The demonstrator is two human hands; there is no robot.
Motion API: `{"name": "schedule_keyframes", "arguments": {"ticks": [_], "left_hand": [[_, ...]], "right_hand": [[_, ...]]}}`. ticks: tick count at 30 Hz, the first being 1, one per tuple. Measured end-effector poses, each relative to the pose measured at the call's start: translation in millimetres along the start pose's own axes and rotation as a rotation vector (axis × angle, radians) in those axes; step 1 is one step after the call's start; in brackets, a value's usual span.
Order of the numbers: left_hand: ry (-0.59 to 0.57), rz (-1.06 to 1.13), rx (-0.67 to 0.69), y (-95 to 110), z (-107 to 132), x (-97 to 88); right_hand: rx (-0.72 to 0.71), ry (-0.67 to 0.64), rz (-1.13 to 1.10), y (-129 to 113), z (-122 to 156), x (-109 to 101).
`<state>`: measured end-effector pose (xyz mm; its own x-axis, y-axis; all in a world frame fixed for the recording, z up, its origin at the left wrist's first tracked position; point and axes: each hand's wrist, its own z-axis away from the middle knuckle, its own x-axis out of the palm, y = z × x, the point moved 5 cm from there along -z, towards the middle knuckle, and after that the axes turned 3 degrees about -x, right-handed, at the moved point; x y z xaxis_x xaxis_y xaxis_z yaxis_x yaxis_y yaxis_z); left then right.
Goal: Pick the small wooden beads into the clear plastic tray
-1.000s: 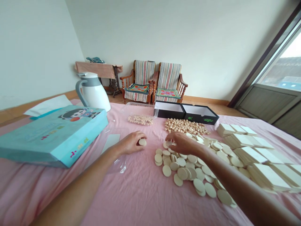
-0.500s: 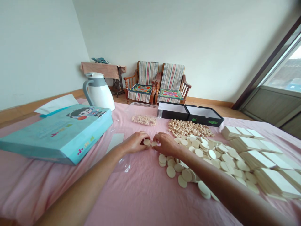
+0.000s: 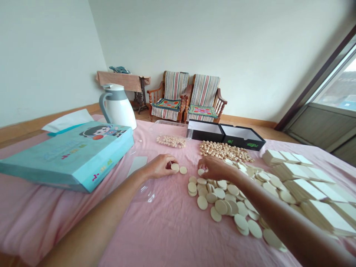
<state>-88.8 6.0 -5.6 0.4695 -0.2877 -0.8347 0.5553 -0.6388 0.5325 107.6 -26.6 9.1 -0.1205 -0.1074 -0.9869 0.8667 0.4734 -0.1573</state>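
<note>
the left hand [image 3: 159, 167] rests on the pink-clothed desk [image 3: 167, 230], its fingers [image 3: 168, 162] curled narrow and pinching a pale round disc [image 3: 175, 167] at their tips. a loose disc [image 3: 183, 170] lies flat on the cloth just right of it, close but apart. the right hand [image 3: 216, 168] lies palm down on the far left edge of the pile [image 3: 222, 196] of the same discs, fingers bent down onto one there; whether they grip it cannot be told. beyond the pile lies a heap of small beads [image 3: 222, 150], with a black box [image 3: 226, 134] open behind it. stacks of square tiles [image 3: 306, 181] stand to the right. on the left lies a blue box [image 3: 72, 155], with a white jug [image 3: 118, 106] behind it.
</note>
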Motion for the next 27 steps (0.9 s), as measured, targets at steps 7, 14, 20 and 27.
{"name": "schedule_keyframes", "arguments": {"ticks": [7, 14, 20, 27], "left_hand": [[-0.013, 0.056, -0.054, -5, 1, 0.3], [0.015, 0.071, -0.03, -5, -1, 2.4], [-0.001, 0.082, -0.031, -4, -1, 1.5], [-0.028, 0.136, -0.08, -10, 2, 0.8]], "right_hand": [[-0.029, 0.087, 0.036, -9, -4, 0], [-0.076, 0.22, -0.125, -40, -24, 3], [-0.091, 0.158, -0.167, -47, -31, 19], [-0.075, 0.158, -0.228, -40, -32, 23]]}}
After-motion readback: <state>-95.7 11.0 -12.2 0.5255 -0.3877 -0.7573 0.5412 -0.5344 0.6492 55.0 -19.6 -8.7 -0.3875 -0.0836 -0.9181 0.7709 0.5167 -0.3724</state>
